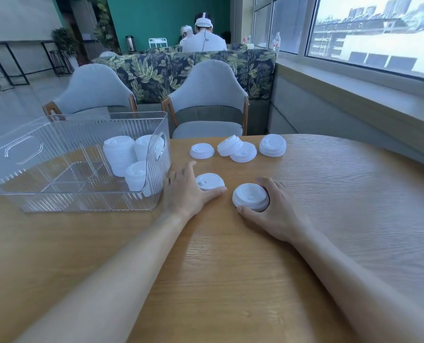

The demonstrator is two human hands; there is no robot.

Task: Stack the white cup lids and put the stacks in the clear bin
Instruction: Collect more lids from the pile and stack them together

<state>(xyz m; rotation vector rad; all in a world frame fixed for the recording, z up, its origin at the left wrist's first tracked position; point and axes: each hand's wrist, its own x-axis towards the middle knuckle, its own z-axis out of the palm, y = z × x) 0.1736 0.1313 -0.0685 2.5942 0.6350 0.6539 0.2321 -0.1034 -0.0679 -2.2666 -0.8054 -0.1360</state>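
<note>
Your right hand (270,214) grips a short stack of white plastic cup lids (250,197) on the wooden counter (230,268); your left hand (183,191), fingers relaxed, touches a single white lid (209,181). Nest them crookedly and the stack may topple before reaching the ribbed clear plastic bin (57,201).

Two grey chairs (207,100), a leaf-print sofa (181,70), teal wall (166,18), bright windows (369,28), perhaps tiled floor (10,102).

bin wall (161,169) blocks left; bare table (329,194) right.
</note>
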